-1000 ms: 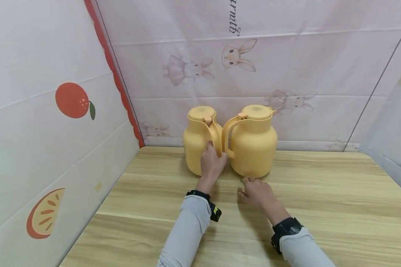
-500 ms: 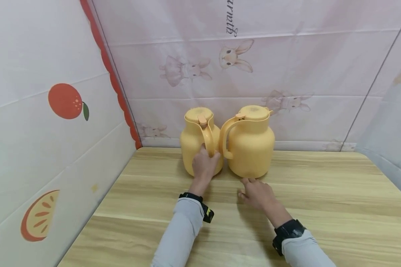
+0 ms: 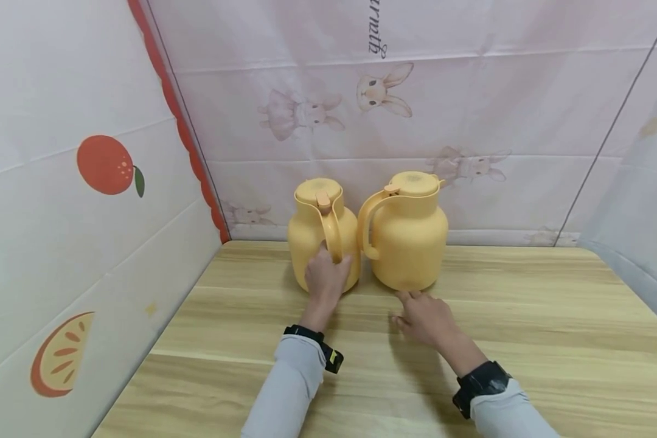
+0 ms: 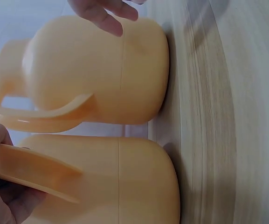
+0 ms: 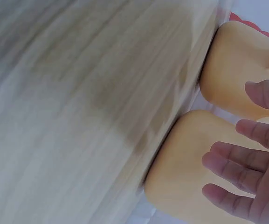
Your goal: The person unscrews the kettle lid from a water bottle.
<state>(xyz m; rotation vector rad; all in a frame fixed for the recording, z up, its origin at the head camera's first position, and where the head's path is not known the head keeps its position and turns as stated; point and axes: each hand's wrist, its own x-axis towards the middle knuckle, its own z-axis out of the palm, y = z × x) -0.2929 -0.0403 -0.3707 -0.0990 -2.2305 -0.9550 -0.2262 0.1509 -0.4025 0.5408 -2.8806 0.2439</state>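
Two yellow vacuum jugs with lids stand upright side by side on the table. My left hand [image 3: 327, 277] grips the handle [image 4: 36, 170] of the left jug [image 3: 301, 243], with the fingers curled round it. That handle points toward me. The right jug [image 3: 410, 243] has its handle [image 3: 365, 225] turned to the left, close beside the left jug. In front of the right jug's base is my right hand [image 3: 427, 317]. In the right wrist view its fingers [image 5: 232, 170] are spread and loosely extended, holding nothing. Whether they touch the jug is unclear.
The wood-grain table [image 3: 525, 316] ends at a wall covering [image 3: 460, 109] with rabbit prints, just behind the jugs. On the left rises a white covering [image 3: 120, 243] with fruit prints and a red scalloped edge. Each wrist wears a black strap [image 3: 482, 382].
The left jug has shifted slightly left and turned, its handle swinging away from the right jug's handle. My left hand moved along with it. The right hand and right jug have stayed almost still.
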